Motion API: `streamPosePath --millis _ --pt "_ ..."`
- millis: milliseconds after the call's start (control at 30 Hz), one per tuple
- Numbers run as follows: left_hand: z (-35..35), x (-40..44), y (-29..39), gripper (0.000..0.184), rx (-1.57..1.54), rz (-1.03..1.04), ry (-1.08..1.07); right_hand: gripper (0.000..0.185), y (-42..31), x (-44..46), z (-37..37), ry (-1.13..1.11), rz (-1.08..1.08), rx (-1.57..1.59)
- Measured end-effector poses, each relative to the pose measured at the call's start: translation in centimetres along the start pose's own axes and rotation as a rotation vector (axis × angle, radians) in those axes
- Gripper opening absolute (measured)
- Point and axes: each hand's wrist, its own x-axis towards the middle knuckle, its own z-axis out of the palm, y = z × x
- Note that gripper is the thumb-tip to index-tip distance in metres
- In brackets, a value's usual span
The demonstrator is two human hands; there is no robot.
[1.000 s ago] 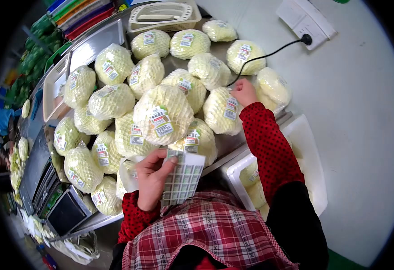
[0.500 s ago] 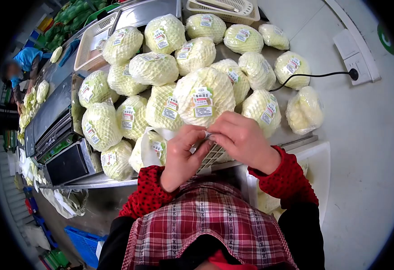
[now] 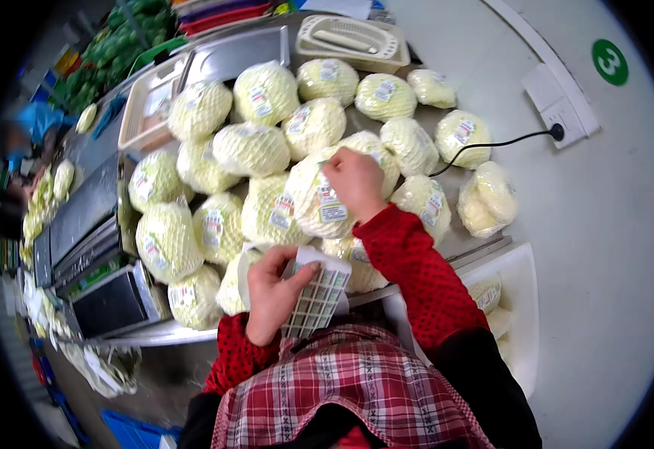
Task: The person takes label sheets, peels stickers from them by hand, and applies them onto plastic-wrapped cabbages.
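My left hand (image 3: 271,292) is closed on a strip of stickers (image 3: 316,296), a pale backing with green-edged squares that hangs down in front of the apron. My right hand (image 3: 357,181) is pinched at the upper part of a pale round vegetable head (image 3: 306,196), wrapped in white foam net and clear film. A small green sticker (image 3: 324,165) shows at its fingertips, largely hidden by them. This head lies on top of the others and bears a printed label (image 3: 330,206). More wrapped heads (image 3: 267,209) surround it.
A metal table (image 3: 484,251) carries the heads. Beyond them stand white baskets (image 3: 353,45) and a metal tray (image 3: 237,56). A black cable (image 3: 491,142) runs to a wall socket. A white bin (image 3: 521,322) stands at right. Another person (image 3: 39,127) is at far left.
My right hand has left the strip and moved up and forward onto the top head, with a small green sticker at its fingertips. My left hand keeps the strip, now lower and more visible.
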Motion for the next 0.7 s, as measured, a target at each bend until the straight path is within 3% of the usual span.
streamPosePath --millis 33,100,233,333,433,500,533,600,633,700 --pt "-0.2 -0.1 0.4 0.021 -0.002 -0.042 0.010 0.030 -0.8 0.5 -0.8 -0.085 0.025 -0.173" --pt "-0.6 -0.2 0.7 0.020 -0.037 -0.005 0.015 0.030 -0.7 0.9 -3.6 -0.031 0.037 -0.265" --pt "-1.4 -0.1 0.2 0.019 -0.048 -0.019 0.064 0.023 8.0 3.2 -4.1 0.162 0.534 0.761" --pt "-0.8 0.4 0.7 0.020 -0.040 -0.044 0.034 0.021 11.8 3.6 -0.2 0.283 0.585 0.856" --pt "-0.4 1.2 1.1 0.021 0.005 -0.024 0.025 0.016 13.5 4.2 3.2 0.379 0.457 0.623" --pt "-0.2 1.6 1.5 0.021 -0.031 -0.028 0.030 0.012 13.3 4.0 3.7 0.432 0.296 0.188" --pt "-0.1 1.7 1.6 0.021 -0.027 -0.031 0.029 0.012 12.9 4.1 3.7 0.432 0.301 0.189" --pt "0.2 2.1 1.8 0.020 -0.046 -0.022 0.040 0.012 12.3 4.4 3.2 0.253 0.276 -0.218" --pt "0.2 2.4 1.9 0.020 -0.041 -0.022 0.031 0.012 12.1 4.6 2.7 0.258 0.285 -0.219" --pt "0.1 2.8 2.2 0.016 -0.049 0.009 0.036 0.011 11.6 5.4 1.5 0.058 0.144 -0.418"
